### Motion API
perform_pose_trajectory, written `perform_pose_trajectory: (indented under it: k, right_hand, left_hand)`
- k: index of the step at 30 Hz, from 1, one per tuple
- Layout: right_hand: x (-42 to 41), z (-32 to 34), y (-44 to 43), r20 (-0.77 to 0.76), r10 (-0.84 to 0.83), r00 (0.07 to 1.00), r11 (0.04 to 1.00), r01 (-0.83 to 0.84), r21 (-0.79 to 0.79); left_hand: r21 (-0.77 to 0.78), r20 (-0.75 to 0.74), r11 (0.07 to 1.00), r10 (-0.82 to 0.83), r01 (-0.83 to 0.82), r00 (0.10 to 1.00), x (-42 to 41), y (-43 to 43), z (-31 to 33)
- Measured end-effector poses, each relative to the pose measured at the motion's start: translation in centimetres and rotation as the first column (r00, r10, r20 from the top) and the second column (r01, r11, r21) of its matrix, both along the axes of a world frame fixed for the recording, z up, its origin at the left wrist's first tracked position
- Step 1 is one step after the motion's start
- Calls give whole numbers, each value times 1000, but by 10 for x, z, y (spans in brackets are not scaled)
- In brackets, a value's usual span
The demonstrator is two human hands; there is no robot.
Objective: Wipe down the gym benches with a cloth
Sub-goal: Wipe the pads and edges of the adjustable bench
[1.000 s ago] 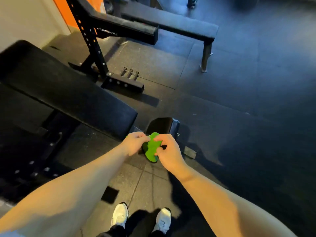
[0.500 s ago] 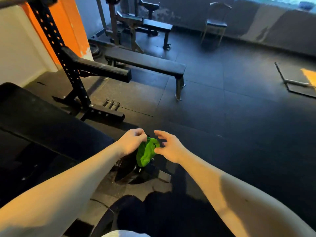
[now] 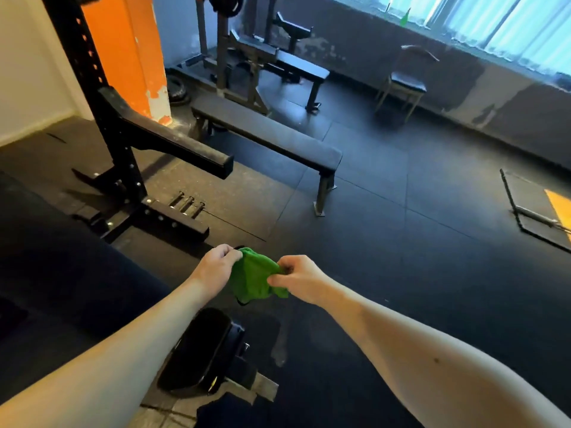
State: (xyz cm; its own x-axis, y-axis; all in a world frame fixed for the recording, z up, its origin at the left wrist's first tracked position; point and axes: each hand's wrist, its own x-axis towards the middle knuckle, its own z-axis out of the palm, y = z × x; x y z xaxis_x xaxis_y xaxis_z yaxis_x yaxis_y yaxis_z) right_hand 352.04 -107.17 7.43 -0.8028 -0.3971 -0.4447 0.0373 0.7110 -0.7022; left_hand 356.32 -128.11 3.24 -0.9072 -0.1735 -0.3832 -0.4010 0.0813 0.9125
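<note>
The hands have drawn a little apart since half a second ago, and the cloth (image 3: 253, 279), bunched then, now hangs stretched between them. The left hand (image 3: 216, 268) pinches its upper left corner with curled fingers, and the right hand (image 3: 298, 278) pinches its right edge between thumb and forefinger, so the green cloth is held in the air above the floor (image 3: 417, 273), just beyond a small black pad (image 3: 197, 347). A flat bench (image 3: 272, 134) stands well beyond the hands, right of the rack (image 3: 123, 140), with a chair (image 3: 404, 78) farther back.
</note>
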Motion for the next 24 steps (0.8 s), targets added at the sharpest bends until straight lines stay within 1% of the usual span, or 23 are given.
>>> perform_pose_trajectory:
  k: [2, 5, 8, 10, 12, 15, 17, 18, 20, 22, 24]
  right_hand:
    - [-28, 5, -14, 40, 27, 999, 999, -25, -33]
    - [-64, 4, -43, 112, 65, 992, 996, -57, -72]
    - [-97, -1, -76, 143, 167, 976, 982, -152, -110]
    - [-118, -11, -99, 158, 243, 957, 965, -222, -139]
    - [-138, -23, -125, 166, 342, 925, 935, -317, -162]
    - [-167, -50, -166, 178, 503, 845, 862, -477, -172]
    - [-188, -67, -191, 170, 639, 750, 768, -610, -198]
    - [-198, -75, -202, 170, 695, 698, 718, -663, -213]
    - [-212, -81, -219, 184, 796, 577, 606, -757, -247]
    - [-217, -78, -227, 202, 869, 452, 493, -822, -283]
    - [-220, -70, -232, 214, 911, 352, 405, -861, -309]
  left_hand:
    - [10, -2, 998, 65, -65, 998, -11, -11, 0]
    - [-44, 9, 988, 152, -151, 988, -18, -34, 0]
    - [-86, 34, 965, 251, -247, 967, -20, -57, -12]
    - [-118, 64, 936, 340, -331, 938, -20, -67, -19]
    - [-101, 102, 892, 449, -440, 887, -20, -74, -29]
    - [-45, 170, 795, 602, -605, 780, -21, -80, -39]
    - [-42, 215, 735, 668, -677, 712, -25, -79, -46]
    - [-62, 238, 693, 709, -718, 664, -27, -75, -48]
    - [-133, 262, 561, 815, -817, 517, -27, -63, -52]
    - [-200, 282, 434, 884, -878, 372, -29, -45, -52]
    - [-217, 283, 296, 931, -930, 230, -38, -26, -47]
